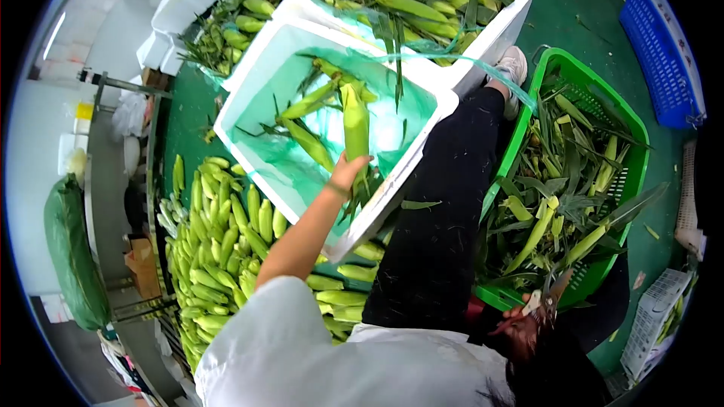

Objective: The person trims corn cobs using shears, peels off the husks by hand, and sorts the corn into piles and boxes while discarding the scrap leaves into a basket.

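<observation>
My left hand (348, 172) is closed around the lower end of an ear of corn (356, 122) in its green husk. It holds the ear upright over a white foam box (277, 39) with a green plastic lining. Several more husked ears lie inside that box. Down by my lap, my right hand (520, 329) grips a pair of pruning shears (534, 303) with red handles. The blades point up beside the rim of a green basket (544, 68), which is full of husk leaves and trimmings (558, 173).
A big pile of trimmed corn (219, 256) covers the floor at left. Behind the lined box stand two more foam boxes of corn, one at the right (520, 11). A blue crate (664, 53) and a white crate (652, 324) are at far right. A metal rack (124, 90) stands left.
</observation>
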Action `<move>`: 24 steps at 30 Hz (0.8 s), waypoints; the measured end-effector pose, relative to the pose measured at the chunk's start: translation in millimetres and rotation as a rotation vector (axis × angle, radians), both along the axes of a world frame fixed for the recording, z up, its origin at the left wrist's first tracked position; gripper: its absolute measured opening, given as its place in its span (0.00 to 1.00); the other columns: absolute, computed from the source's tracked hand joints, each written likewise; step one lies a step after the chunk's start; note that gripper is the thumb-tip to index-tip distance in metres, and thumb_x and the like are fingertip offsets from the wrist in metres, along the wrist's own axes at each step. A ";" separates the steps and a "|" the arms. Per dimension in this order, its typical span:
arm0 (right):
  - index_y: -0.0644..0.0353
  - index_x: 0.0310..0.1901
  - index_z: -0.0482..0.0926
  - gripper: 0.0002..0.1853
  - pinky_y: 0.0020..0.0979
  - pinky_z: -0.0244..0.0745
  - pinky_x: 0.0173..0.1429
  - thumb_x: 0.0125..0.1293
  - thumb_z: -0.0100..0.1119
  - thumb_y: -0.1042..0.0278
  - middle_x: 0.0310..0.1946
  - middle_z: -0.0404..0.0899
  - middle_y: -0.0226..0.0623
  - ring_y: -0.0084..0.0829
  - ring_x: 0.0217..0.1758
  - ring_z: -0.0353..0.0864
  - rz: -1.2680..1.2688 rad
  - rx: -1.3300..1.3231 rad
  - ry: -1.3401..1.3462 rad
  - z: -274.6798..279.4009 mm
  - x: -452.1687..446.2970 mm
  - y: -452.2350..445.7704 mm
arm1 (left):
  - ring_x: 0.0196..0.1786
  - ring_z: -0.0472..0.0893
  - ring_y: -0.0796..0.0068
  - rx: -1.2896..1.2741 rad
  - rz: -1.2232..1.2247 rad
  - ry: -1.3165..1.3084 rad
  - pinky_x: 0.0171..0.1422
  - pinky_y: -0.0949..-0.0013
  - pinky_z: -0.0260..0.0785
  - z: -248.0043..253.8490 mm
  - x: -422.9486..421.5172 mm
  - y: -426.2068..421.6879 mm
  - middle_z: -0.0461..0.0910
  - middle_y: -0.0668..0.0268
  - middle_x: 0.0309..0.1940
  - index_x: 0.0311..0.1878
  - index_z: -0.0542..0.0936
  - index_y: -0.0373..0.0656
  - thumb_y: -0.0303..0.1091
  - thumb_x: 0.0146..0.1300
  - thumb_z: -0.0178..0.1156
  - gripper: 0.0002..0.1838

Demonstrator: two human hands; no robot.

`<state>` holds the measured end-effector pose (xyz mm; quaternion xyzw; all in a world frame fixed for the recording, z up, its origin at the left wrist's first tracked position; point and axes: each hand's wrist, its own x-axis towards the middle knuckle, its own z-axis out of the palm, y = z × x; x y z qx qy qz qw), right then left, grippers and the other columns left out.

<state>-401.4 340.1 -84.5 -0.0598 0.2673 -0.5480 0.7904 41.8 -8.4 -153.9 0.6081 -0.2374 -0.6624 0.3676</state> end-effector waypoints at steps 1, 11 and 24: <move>0.59 0.71 0.61 0.32 0.50 0.72 0.66 0.70 0.58 0.59 0.57 0.75 0.47 0.48 0.61 0.75 0.036 -0.114 0.041 0.0 1.8 -18.1 | 0.34 0.81 0.71 -0.153 -0.071 -0.136 0.36 0.67 0.76 39.3 -4.7 12.7 0.78 0.61 0.42 0.59 0.66 0.38 0.30 0.57 0.67 0.29; 0.65 0.70 0.59 0.48 0.39 0.63 0.71 0.54 0.73 0.50 0.64 0.67 0.51 0.45 0.68 0.68 0.228 -0.240 1.260 137.3 23.3 -149.4 | 0.55 0.80 0.46 -0.701 -0.952 -1.043 0.55 0.57 0.75 242.8 -160.3 129.8 0.78 0.50 0.54 0.71 0.64 0.46 0.27 0.48 0.69 0.44; 0.62 0.38 0.75 0.09 0.26 0.71 0.28 0.63 0.64 0.68 0.24 0.74 0.29 0.21 0.22 0.74 -0.203 0.297 0.467 85.4 -33.3 -31.4 | 0.49 0.80 0.44 -0.966 -1.568 -0.887 0.53 0.55 0.74 251.9 -260.7 74.8 0.80 0.49 0.48 0.71 0.64 0.46 0.30 0.46 0.69 0.45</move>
